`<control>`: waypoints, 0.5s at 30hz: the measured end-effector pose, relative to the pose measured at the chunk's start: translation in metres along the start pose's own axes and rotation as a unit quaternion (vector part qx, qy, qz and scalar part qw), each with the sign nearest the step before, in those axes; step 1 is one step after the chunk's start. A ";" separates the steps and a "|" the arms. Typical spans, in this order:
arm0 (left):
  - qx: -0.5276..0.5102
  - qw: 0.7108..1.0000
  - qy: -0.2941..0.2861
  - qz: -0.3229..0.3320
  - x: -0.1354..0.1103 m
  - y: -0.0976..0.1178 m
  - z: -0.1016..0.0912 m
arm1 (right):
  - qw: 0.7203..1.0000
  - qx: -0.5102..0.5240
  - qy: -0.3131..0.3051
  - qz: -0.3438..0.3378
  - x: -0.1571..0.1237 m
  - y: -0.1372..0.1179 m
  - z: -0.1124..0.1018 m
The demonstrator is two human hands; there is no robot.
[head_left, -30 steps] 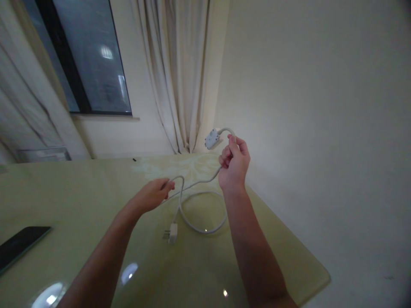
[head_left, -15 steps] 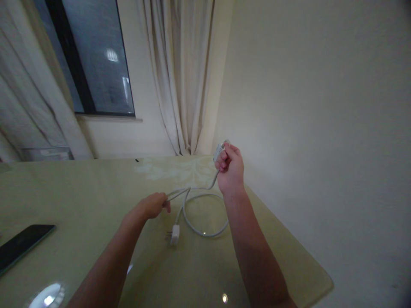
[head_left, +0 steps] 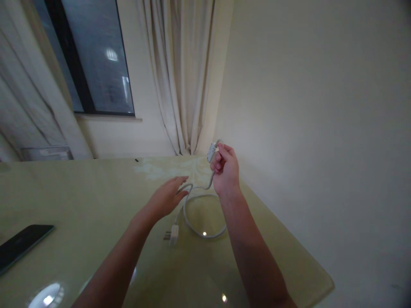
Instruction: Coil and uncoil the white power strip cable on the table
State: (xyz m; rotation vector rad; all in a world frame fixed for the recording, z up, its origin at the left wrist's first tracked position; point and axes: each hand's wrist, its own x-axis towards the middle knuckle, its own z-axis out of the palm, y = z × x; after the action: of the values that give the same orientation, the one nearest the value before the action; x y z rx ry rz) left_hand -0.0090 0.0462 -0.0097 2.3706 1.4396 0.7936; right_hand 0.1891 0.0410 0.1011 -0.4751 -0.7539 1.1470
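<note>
My right hand [head_left: 225, 173] is closed around the socket end [head_left: 212, 151] of a short white extension cord [head_left: 199, 222] and holds it up above the glossy yellow-green table [head_left: 80, 201]. The cord drops from that hand, loops on the table and ends in a white plug [head_left: 172, 234] lying flat. My left hand [head_left: 167, 197] hovers over the cord just left of the loop, fingers stretched out and apart, fingertips close to or touching the cord.
A dark phone [head_left: 19, 247] lies near the table's left edge. Behind the table are a window [head_left: 93, 60] and pale curtains [head_left: 183, 72]. A plain wall [head_left: 321, 107] stands along the right, close to the table's rounded right corner [head_left: 324, 280].
My left hand has let go of the cord it was pinching and opened its fingers, moving a little right. My right hand lowered slightly with the socket end.
</note>
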 end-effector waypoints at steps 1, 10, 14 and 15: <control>-0.005 1.000 -0.009 -0.002 0.001 0.005 0.005 | 1.000 0.001 -0.001 0.000 -0.001 0.000 0.001; 0.132 0.988 0.039 -0.069 -0.002 -0.011 -0.014 | 1.000 0.026 0.012 0.005 -0.003 -0.012 0.000; 0.219 0.965 0.074 -0.122 -0.012 -0.030 -0.034 | 0.999 0.039 0.003 -0.004 -0.004 -0.014 -0.002; 0.213 0.967 0.068 -0.124 -0.014 -0.036 -0.039 | 0.999 0.040 0.001 -0.007 -0.005 -0.013 -0.001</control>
State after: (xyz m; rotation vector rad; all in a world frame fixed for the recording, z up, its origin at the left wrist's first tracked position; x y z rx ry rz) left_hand -0.0626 0.0483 0.0002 2.3872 2.0971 0.6414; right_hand 0.1975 0.0320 0.1081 -0.4046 -0.7055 1.1593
